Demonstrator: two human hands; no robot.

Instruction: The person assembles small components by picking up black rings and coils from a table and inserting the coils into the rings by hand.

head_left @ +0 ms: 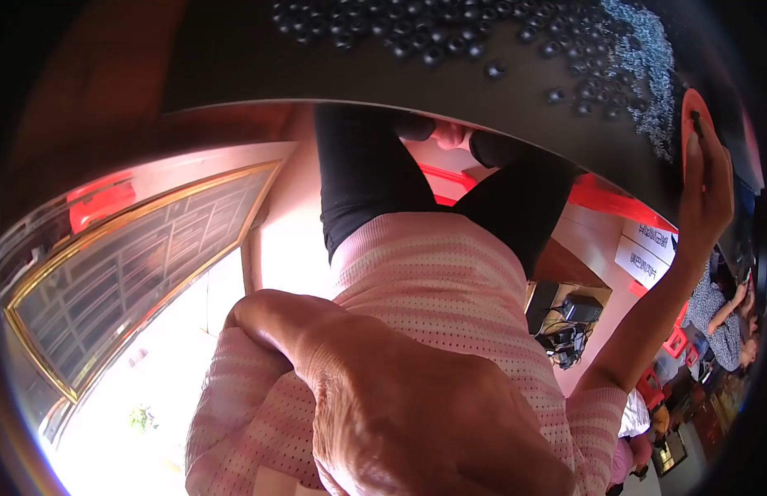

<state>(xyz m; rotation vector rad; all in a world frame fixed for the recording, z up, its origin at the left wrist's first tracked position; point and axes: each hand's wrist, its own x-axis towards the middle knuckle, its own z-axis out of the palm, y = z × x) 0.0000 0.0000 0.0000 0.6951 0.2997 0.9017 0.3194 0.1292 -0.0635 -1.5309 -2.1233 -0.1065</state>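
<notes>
The pink and white striped knit top (450, 281) is a soft cloth with a fine dotted weave, matt all over. The black trousers (359, 182) above it look like smooth, plain fabric without shine. The dark counter (450, 83) at the far top has a dull, even surface. On it lie small black round pieces (425, 37), glossy like rubber or plastic, and at the far right a heap of tiny silvery metal bits (648, 66) that glint. The right hand (702, 190) touches a flat orange piece (696, 112), smooth and plastic-looking. On the left, the window frame (144, 207) has a polished golden metal sheen.
</notes>
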